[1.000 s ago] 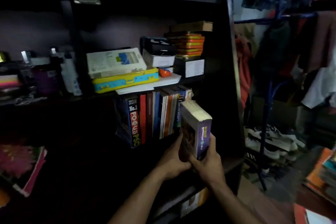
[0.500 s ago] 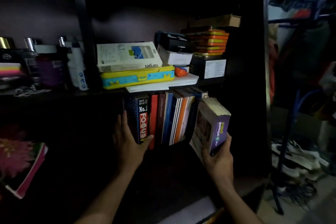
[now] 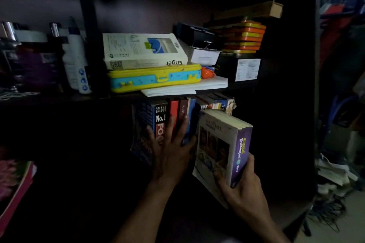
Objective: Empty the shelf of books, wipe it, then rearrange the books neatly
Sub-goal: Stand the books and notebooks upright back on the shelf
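The right hand [image 3: 242,185] grips the thick purple-spined book [image 3: 223,148] at its lower end, upright, just right of the standing row of books [image 3: 177,116]; the left hand [image 3: 171,144], fingers spread flat, presses that row's spines, nearer it

Two bare forearms reach up from the bottom edge — no sleeves, watch or bracelet cover them. The left hand [image 3: 171,151] and right hand [image 3: 242,187] wear no gloves or rings — slim fingers, short nails, all dim in the low light.
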A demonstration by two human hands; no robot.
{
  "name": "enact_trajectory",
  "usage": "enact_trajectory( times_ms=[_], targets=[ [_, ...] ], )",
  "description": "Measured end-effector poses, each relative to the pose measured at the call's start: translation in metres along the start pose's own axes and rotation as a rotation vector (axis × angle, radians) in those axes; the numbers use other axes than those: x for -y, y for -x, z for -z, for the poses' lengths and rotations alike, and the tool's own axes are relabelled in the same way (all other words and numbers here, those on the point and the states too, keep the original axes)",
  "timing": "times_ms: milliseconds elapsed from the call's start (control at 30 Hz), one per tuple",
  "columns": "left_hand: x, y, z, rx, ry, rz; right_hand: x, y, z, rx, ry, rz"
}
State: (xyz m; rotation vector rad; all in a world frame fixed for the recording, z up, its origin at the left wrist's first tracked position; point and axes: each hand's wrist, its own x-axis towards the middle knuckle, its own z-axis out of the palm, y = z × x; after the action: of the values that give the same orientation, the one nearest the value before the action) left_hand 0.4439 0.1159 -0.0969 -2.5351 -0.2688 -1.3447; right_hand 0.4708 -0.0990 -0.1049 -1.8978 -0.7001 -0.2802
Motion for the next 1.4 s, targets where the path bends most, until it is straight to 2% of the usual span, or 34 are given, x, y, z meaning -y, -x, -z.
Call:
enact_trajectory(
  times_ms=[133,300,633,900,1133,1233,1333,1400],
  targets=[
    [-0.004,0.002,0.000,0.106,-0.084,0.036,0.002,0.002,-0.001,0.029,0.012,0.046],
    [0.007,-0.001,-0.010,0.053,-0.126,0.023,0.004,-0.004,0.002,0.017,-0.016,0.042],
    [0.010,0.003,-0.003,0.012,-0.114,0.032,0.002,-0.001,0.001,0.099,-0.015,0.091],
    [0.031,0.012,-0.001,-0.048,-0.125,0.143,0.010,0.005,-0.017,0.106,-0.110,0.104],
    [0.049,0.012,0.010,-0.079,-0.030,0.270,0.023,-0.007,-0.047,0.119,-0.158,0.075],
    [0.049,0.012,0.012,-0.076,-0.033,0.270,0.026,-0.019,-0.060,0.092,-0.162,0.059],
    [0.042,0.011,0.014,-0.062,-0.011,0.278,0.022,-0.027,-0.069,0.145,-0.106,0.079],
    [0.034,0.012,0.018,-0.021,-0.027,0.229,0.020,-0.028,-0.069,0.148,-0.090,0.057]
  ],
)
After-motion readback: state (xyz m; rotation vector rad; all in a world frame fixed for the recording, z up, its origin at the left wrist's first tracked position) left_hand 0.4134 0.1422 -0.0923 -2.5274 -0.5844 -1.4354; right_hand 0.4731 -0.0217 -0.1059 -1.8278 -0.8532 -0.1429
